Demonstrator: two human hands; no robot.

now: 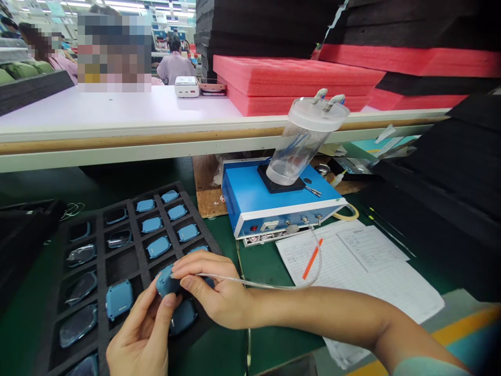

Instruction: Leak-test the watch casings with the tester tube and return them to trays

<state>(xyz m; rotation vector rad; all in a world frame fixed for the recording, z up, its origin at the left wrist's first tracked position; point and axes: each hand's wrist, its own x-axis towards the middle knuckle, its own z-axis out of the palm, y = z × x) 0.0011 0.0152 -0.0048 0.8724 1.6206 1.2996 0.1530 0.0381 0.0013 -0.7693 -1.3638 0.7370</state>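
Note:
My left hand (141, 334) grips a blue watch case (166, 282) between thumb and fingers, tilted above a black foam tray (122, 261). Close against it is my right hand (219, 292), its thumb and fingers pinching the end of a thin clear tube (270, 285). The tube's tip is hidden at the case. From there the tube loops right and up to the front of a blue machine (282, 196). In the tray's compartments lie several more blue cases (119, 300) and, on the left, several clear-film-covered dark pieces (78, 325).
A clear cylinder (299, 146) stands on the machine. Written sheets (364, 271) with an orange pen (312, 259) lie to the right. Above runs a white shelf (129, 112) bearing red foam (289, 78). Black foam stacks (442, 193) rise at the right. People sit beyond.

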